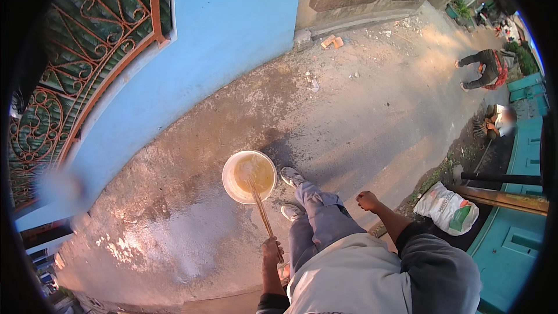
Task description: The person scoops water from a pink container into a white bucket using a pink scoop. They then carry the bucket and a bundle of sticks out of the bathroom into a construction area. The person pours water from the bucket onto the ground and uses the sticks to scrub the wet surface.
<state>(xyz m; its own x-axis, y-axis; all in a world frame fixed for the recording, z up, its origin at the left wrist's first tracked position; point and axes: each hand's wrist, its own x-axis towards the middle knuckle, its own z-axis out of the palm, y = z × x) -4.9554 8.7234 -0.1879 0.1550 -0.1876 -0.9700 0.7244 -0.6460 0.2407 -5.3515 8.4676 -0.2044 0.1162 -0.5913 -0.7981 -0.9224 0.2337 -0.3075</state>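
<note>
My left hand [271, 250] is wrapped round the upper end of a long, brownish wooden stick [264, 216]. The stick slants down into a round white bucket [228, 178], and its lower end dips into cloudy, yellowish liquid [256, 173]. The bucket stands on the wet ground just in front of my shoes. Out to my right side, my right hand [366, 200] hangs in the air with its fingers curled in, and nothing shows in it. It touches neither the bucket nor the stick.
A blue wall [215, 29] with a rusty scrollwork grille [96, 29] runs along the left. On the right lie a white sack [446, 209] and wooden poles [500, 199]. Farther off, one person bends over [491, 71] and another sits low [501, 121]. Broken bricks [332, 41] lie ahead.
</note>
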